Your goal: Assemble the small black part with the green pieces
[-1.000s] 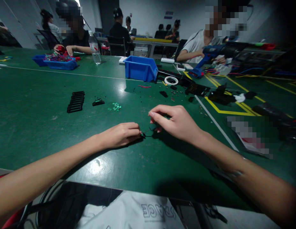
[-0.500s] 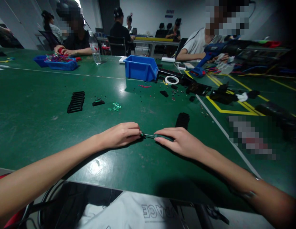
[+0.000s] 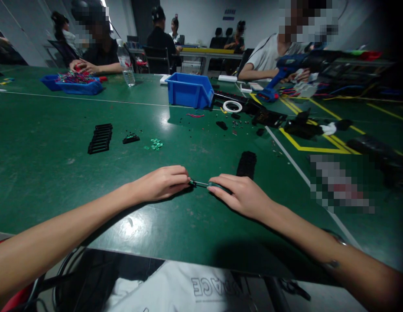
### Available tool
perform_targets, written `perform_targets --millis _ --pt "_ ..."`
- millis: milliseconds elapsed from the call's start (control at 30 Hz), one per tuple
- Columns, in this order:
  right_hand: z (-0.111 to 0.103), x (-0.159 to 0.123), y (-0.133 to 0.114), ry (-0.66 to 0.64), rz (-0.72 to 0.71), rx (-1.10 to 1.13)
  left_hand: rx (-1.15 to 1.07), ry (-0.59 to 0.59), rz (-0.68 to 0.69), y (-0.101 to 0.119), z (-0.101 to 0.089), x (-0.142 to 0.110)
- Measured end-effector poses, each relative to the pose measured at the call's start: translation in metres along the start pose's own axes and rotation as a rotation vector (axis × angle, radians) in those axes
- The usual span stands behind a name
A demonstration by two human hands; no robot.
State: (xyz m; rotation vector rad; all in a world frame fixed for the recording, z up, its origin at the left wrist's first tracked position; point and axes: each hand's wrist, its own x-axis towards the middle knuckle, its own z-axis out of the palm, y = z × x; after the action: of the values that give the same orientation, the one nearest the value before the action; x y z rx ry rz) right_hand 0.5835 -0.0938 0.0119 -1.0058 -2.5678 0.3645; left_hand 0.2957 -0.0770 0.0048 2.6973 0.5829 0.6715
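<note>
My left hand [image 3: 162, 183] rests on the green table [image 3: 42, 173] with its fingertips pinched on a small dark part [image 3: 191, 182]. My right hand [image 3: 242, 195] lies low on the table, fingers closed round a thin screwdriver [image 3: 204, 185] with a greenish handle. The screwdriver's metal tip points left and meets the small part at my left fingertips. Most of the handle is hidden under my right fingers. A stack of black pieces [image 3: 247, 164] sits just behind my right hand.
A row of black strips [image 3: 100, 138], a small black part [image 3: 131, 138] and green bits [image 3: 154, 145] lie at mid-left. Farther back are a blue bin [image 3: 188, 90], a blue tray [image 3: 74, 84], a water bottle [image 3: 126, 65] and a tape ring [image 3: 232, 106]. Other people sit along the far side.
My right hand has come down from a raised pose to the table and now holds the screwdriver against the small part. The black stack behind it came into view. My left hand stayed put.
</note>
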Motion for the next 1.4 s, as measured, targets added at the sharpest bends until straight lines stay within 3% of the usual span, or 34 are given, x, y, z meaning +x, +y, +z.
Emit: perform_targets --millis 767,900,1133,1400 --pt "0.000 0.002 -0.006 -0.080 0.079 -0.165 0.143 -0.015 -0.025 -0.002 0.002 0.000" --pt "0.000 0.000 -0.005 -0.042 0.075 -0.098 0.165 0.056 -0.010 0.000 0.003 -0.002" --pt "-0.007 -0.003 -0.010 0.100 0.052 0.026 -0.010 0.270 0.045 0.011 0.001 0.002" --pt "-0.013 -0.007 -0.010 0.169 0.017 0.030 -0.166 0.328 -0.008 0.020 0.001 0.007"
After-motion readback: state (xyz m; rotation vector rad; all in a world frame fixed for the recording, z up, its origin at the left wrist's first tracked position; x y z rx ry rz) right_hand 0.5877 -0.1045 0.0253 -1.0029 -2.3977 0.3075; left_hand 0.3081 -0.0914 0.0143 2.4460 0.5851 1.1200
